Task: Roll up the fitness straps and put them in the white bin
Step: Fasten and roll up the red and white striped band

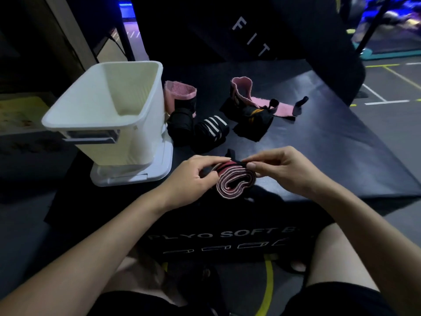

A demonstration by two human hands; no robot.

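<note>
A rolled strap [233,180], dark red with pale edges, is held between both hands just above the near edge of a black padded box [319,142]. The coil is loose and flattened, with its layers seen end-on. The left hand [193,176] is curled round the left side of the roll, its fingers bent over the top. The right hand [282,169] pinches the right side of the roll, with the thumb on the near face and the fingers over the black tab at the top.

A white bin [107,115] is seen at the left on the box, standing on a white lid [157,172]; no strap can be seen inside it. Just to the right of the bin a pink strap [180,94] is found, half rolled and upright, with a black roll [182,124] in front of it. A black roll with white stripes [213,128] lies beside that. Further right, a pink and black strap [262,106] lies unrolled, stretched across the box top with one end curled up.

White lettering is printed on the front of the box. Bare knees and dark shorts are seen at the bottom.
</note>
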